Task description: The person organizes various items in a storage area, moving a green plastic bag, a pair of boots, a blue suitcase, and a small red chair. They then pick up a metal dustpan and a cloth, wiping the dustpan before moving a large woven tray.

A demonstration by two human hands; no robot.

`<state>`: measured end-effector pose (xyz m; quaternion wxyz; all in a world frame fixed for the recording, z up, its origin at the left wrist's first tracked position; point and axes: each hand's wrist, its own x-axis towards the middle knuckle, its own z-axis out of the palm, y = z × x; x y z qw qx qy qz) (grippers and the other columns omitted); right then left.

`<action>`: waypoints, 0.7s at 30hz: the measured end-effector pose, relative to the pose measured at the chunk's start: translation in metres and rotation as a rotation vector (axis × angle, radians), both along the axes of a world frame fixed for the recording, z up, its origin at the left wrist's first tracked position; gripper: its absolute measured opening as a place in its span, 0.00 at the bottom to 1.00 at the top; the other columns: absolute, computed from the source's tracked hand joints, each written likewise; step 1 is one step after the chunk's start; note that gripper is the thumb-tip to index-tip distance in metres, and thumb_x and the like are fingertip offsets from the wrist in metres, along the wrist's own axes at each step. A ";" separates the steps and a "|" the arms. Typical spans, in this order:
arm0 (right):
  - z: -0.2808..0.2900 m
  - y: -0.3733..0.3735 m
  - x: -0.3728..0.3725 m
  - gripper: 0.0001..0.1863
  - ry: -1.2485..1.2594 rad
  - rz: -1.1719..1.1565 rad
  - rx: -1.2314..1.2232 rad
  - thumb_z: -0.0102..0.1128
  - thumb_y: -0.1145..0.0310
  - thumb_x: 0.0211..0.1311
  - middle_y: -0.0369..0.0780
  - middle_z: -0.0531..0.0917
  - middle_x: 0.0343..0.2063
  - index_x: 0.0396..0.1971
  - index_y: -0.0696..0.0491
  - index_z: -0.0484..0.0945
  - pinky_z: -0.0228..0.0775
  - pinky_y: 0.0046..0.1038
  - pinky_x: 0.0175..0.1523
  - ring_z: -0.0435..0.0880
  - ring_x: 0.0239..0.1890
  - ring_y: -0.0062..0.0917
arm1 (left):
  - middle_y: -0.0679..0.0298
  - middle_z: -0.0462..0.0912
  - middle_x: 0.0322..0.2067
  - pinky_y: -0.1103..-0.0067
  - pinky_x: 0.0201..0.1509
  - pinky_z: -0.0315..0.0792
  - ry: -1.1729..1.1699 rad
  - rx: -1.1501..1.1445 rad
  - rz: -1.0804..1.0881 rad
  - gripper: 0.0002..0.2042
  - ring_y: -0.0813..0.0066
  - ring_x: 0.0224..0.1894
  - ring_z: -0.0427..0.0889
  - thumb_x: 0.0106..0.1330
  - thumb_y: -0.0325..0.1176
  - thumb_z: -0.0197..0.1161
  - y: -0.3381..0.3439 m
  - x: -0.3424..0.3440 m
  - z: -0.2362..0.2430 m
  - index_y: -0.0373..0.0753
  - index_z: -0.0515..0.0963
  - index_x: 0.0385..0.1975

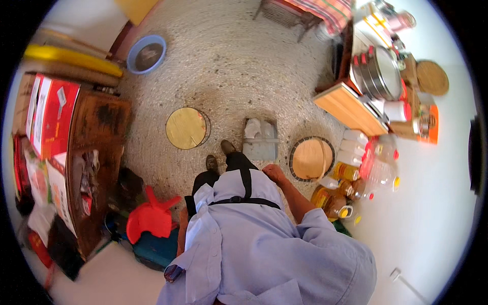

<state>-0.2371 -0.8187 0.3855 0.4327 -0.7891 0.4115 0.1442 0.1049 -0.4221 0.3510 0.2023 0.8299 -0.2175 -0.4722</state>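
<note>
My right hand [275, 174] hangs beside my right thigh, its back toward me. Its fingers are turned down and mostly hidden, and nothing shows in it. The nearest things to it are a grey rectangular bin [260, 150] with pale contents, and a round wooden board [311, 158] inside a dark rim. Of my left arm, only a narrow strip of skin shows past the shirt; my left hand [183, 217] is mostly hidden there. Close by it is a red plastic object [152, 219], perhaps a stool or scoop.
A round yellowish stool [186, 128] stands ahead of my feet. Farther left is a blue basin [146, 54]. A wooden cabinet [99, 119] bearing a red box [53, 117] lines the left. At right, several oil bottles [330, 201] stand below a counter with a steel pot [378, 73].
</note>
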 end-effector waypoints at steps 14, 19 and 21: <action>-0.002 0.218 -0.031 0.17 -0.171 -0.897 0.324 0.54 0.58 0.53 0.50 0.83 0.27 0.28 0.58 0.82 0.72 0.37 0.39 0.81 0.32 0.41 | 0.65 0.78 0.22 0.80 0.25 0.70 0.368 0.124 0.004 0.09 0.78 0.23 0.75 0.63 0.38 0.55 -0.040 0.092 0.076 0.39 0.77 0.31; -0.034 0.262 -0.082 0.16 -0.141 -0.861 0.211 0.56 0.60 0.52 0.50 0.83 0.30 0.31 0.57 0.82 0.72 0.38 0.39 0.82 0.35 0.39 | 0.67 0.77 0.22 0.80 0.24 0.69 0.420 0.160 -0.053 0.09 0.79 0.22 0.74 0.63 0.38 0.55 -0.048 0.082 0.075 0.40 0.77 0.29; -0.037 0.269 -0.107 0.15 -0.097 -0.823 0.124 0.56 0.61 0.52 0.51 0.83 0.31 0.32 0.57 0.82 0.72 0.38 0.40 0.82 0.36 0.38 | 0.67 0.77 0.21 0.80 0.24 0.69 0.456 0.161 -0.082 0.09 0.79 0.21 0.74 0.63 0.38 0.55 -0.056 0.067 0.073 0.40 0.77 0.28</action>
